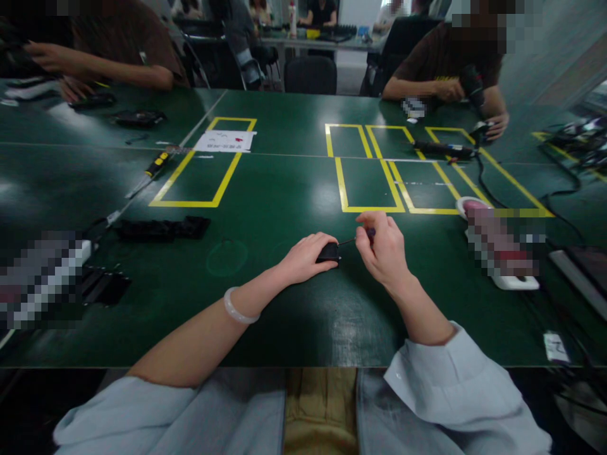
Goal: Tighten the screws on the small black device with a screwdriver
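Observation:
My left hand lies on the green table and holds down a small black part with its fingers. My right hand grips a small screwdriver with a dark purple handle. The thin shaft points left and its tip meets the black part. A pale bangle circles my left wrist. Both hands are close together near the table's middle front.
Black parts lie at the left, with a yellow-handled screwdriver beyond. Yellow tape boxes mark the table. A white power strip and cables sit at the right. Other people work at the far left and far right.

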